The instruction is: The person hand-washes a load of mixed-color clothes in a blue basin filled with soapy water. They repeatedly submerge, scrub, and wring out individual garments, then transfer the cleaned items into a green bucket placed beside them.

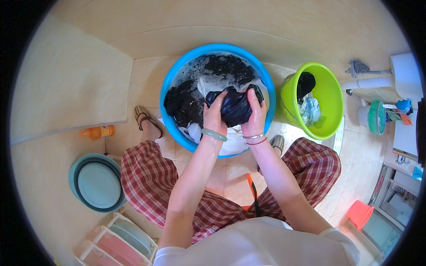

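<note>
Over a round blue basin (pixel 174 80) on the tiled floor, both my hands grip one wet black garment (pixel 235 107). My left hand (pixel 214 116), with a pale green bangle at the wrist, clutches its left side. My right hand (pixel 254 116), wearing thin bracelets, clutches its right side. The garment is bunched between them just above the basin. More dark clothes (pixel 184 103), a white cloth (pixel 208 85) and soapy water lie in the basin.
A lime-green bucket (pixel 330 95) with dark and pale blue cloth stands to the right. An orange bottle (pixel 98 131) lies at left, a teal basin (pixel 95 181) at lower left, and stacked pink basins (pixel 120 241) in a rack. A small red bucket (pixel 359 213) stands at lower right.
</note>
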